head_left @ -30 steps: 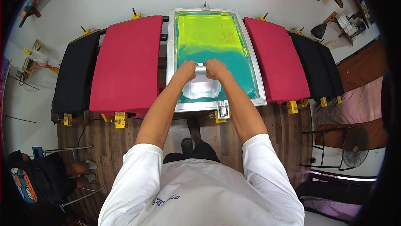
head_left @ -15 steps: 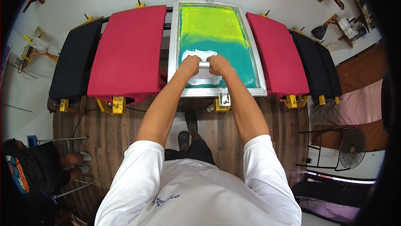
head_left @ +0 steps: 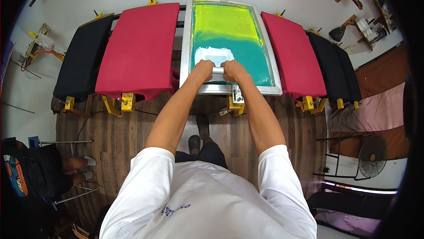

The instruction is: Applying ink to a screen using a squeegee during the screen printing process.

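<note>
While both hands, left (head_left: 203,69) and right (head_left: 234,69), stay clenched on the squeegee (head_left: 218,72), it has moved down the screen (head_left: 229,26) toward the near frame edge. White ink (head_left: 214,54) now lies just beyond it, so the pull looks nearly finished.

Print platens (head_left: 139,49) in row carry red and black shirts; centre one under framed screen (head_left: 227,40), apparently.

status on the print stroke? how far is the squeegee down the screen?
Done: white ink patch lies spread mid-screen. In hand: left hand and right hand grip the squeegee near the close edge of the screen frame. Left: a short strip of mesh before the frame; red shirts on neighbouring boards show no print.
</note>
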The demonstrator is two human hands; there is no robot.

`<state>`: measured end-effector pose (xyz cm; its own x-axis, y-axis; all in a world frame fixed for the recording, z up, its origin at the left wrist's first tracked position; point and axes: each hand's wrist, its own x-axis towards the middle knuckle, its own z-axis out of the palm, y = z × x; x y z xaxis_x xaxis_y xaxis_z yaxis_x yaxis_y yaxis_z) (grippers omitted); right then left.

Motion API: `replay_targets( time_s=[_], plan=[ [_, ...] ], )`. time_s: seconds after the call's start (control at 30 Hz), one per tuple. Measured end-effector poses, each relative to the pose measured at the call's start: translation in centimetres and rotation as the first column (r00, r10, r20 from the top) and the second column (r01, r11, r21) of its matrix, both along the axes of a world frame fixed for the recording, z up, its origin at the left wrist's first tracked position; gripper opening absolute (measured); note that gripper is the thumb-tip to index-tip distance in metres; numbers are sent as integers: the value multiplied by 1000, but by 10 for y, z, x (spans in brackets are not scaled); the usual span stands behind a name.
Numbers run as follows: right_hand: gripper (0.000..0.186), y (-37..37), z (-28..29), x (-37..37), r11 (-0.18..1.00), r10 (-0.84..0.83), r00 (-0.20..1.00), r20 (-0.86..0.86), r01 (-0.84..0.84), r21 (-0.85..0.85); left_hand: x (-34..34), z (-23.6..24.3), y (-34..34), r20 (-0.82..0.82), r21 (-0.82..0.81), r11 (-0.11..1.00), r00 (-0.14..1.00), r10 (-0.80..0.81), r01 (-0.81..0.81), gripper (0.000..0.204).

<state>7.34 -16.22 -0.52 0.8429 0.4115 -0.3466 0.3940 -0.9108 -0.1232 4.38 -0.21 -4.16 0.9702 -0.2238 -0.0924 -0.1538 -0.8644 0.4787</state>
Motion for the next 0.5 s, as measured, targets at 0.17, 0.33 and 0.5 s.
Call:
replay_targets(
  time_s=[0.17,0.33,0.5],
  plan=[
    [31,-1,1,-10,1000,-1,1000,7,1,16,-9,-4,1,-3,-7,1000,1000,12,-12,31],
    [30,-7,-12,-24,998,-43,998,55,40,57,-24,-8,-6,74,-56,998,997,3,1,30],
    [48,-19,-30,-62,976,-77,977,200,33,213,-63,-25,-11,180,-207,978,982,54,-16,46]
  ],
)
